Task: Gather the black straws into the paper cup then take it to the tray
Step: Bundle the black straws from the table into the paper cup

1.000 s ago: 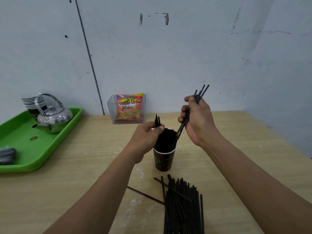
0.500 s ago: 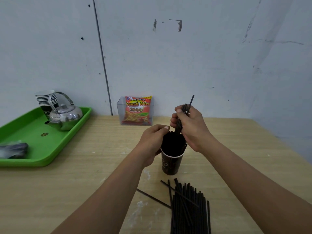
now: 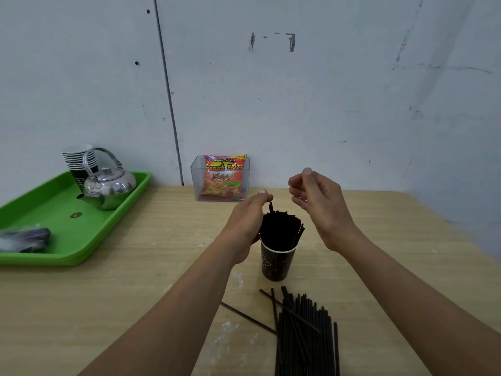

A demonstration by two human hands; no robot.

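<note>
A dark paper cup [image 3: 276, 263] stands on the wooden table, packed with upright black straws [image 3: 280, 229]. My left hand [image 3: 248, 223] curls round the left side of that bundle, thumb and forefinger near one straw that sticks up higher. Just right of the bundle and above it, my right hand [image 3: 318, 210] hovers with loosely bent fingers, holding nothing. A pile of loose black straws [image 3: 303, 335] lies on the table in front of the cup, with one stray straw to its left. The green tray [image 3: 81, 248] sits at the far left.
On the tray are a steel kettle [image 3: 108, 188], a stack of paper cups [image 3: 78, 161] and a dark wrapped bundle [image 3: 24, 238]. A clear box holding a snack packet [image 3: 222, 177] stands against the wall behind the cup.
My right hand pushed its few straws down into the cup, let them go and lifted away with nothing in it. My left hand stayed at the bundle.
</note>
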